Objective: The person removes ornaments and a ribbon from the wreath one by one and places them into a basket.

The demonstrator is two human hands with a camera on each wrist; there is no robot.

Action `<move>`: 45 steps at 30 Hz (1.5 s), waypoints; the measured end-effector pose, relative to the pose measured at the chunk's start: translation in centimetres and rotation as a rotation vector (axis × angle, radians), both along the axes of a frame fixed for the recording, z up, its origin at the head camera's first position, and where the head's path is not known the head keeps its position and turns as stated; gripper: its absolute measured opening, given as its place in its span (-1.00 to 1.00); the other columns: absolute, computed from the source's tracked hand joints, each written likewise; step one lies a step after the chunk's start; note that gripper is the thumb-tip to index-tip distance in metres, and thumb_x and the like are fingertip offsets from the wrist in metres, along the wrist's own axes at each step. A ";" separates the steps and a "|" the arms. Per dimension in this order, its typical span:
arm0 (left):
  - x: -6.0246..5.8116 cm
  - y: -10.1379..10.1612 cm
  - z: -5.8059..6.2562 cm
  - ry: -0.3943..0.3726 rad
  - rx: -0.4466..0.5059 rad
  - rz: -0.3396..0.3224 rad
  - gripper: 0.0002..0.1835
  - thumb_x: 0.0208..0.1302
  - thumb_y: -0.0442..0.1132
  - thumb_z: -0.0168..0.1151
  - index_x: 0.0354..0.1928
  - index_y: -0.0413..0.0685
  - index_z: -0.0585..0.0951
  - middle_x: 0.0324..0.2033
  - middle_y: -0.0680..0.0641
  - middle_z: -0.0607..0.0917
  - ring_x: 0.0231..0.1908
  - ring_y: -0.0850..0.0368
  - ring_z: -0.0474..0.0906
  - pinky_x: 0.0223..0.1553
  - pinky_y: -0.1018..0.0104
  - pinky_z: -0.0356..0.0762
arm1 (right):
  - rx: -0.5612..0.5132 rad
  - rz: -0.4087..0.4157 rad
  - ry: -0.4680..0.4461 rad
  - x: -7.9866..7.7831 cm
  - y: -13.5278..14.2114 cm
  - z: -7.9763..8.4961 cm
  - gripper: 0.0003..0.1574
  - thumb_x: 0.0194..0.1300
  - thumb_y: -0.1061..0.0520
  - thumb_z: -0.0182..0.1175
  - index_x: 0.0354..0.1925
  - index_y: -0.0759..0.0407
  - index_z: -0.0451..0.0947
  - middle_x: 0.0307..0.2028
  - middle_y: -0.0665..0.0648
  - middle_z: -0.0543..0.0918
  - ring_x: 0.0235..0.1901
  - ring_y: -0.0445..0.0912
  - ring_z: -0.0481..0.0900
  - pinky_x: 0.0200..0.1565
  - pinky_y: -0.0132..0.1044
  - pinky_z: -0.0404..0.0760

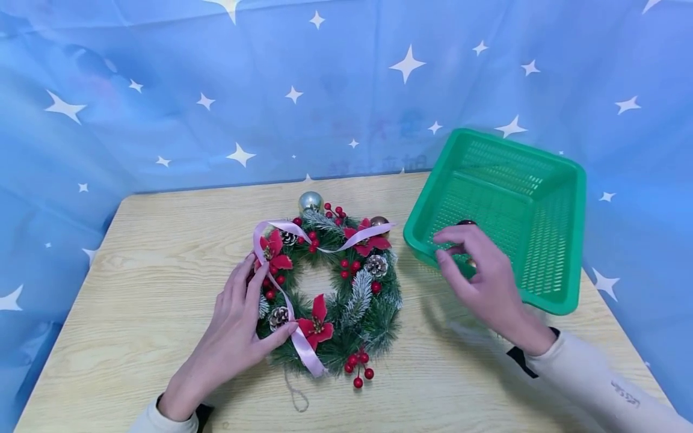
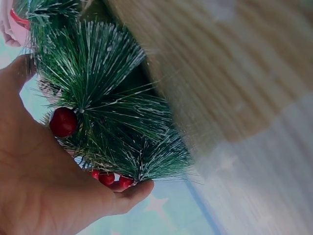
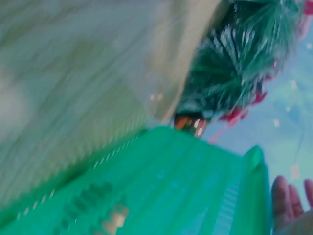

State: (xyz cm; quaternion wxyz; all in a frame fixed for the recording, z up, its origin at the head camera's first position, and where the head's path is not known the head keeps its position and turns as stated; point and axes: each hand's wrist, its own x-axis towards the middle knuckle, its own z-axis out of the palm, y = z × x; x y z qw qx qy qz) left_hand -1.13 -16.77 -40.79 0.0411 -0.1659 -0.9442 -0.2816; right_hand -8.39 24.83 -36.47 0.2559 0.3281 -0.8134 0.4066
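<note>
A green pine wreath (image 1: 330, 294) with red poinsettias, berries, pine cones, baubles and a pink ribbon (image 1: 303, 349) lies on the wooden table (image 1: 162, 240). My left hand (image 1: 258, 300) rests on its left side, fingers straight, thumb on the ribbon. Up close, the frosted needles (image 2: 112, 98) and a red berry (image 2: 62, 121) lie against that palm (image 2: 44, 186). My right hand (image 1: 460, 252) hovers with relaxed fingers over the near corner of a green plastic basket (image 1: 563, 240), beside small dark and gold balls (image 1: 467, 223) in it. Its fingertips (image 3: 288, 200) show past the basket wall (image 3: 161, 186).
A blue cloth with white stars (image 1: 346, 90) hangs behind and around the table. The basket stands at the table's right rear. A thin string loop (image 1: 296, 397) trails from the wreath toward the front edge. A copper bauble (image 3: 188, 122) on the wreath sits close to the basket.
</note>
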 end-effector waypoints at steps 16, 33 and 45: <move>-0.7 -0.5 -0.3 -0.006 0.023 -0.047 0.21 0.31 0.16 0.57 0.77 -0.04 0.03 0.73 -0.23 -0.12 0.63 -0.38 -0.11 0.37 -0.62 0.05 | 0.365 0.196 -0.284 1.9 -4.8 -4.0 0.02 0.44 -0.36 0.36 0.63 0.05 0.34 0.70 0.17 0.15 0.67 0.22 0.04 0.40 0.61 0.13; -0.2 -0.5 0.1 -0.039 0.030 0.010 0.24 0.32 0.23 0.55 0.79 0.03 -0.02 0.73 -0.21 -0.16 0.66 -0.44 -0.28 0.35 -0.70 -0.05 | 0.567 0.103 -0.271 2.0 -6.6 -4.5 0.10 0.39 -0.42 0.40 0.65 0.02 0.31 0.65 0.14 0.22 0.58 0.19 0.18 0.38 0.41 0.37; 1.8 1.9 1.0 -0.021 0.018 0.131 0.36 0.15 0.39 0.59 0.76 -0.06 0.03 0.72 -0.26 -0.14 0.65 -0.46 -0.21 0.29 -0.74 0.13 | 0.601 -0.052 -0.258 4.3 -8.3 -4.8 0.10 0.35 -0.37 0.45 0.61 0.10 0.37 0.59 0.22 0.30 0.53 0.34 0.23 0.31 0.47 0.40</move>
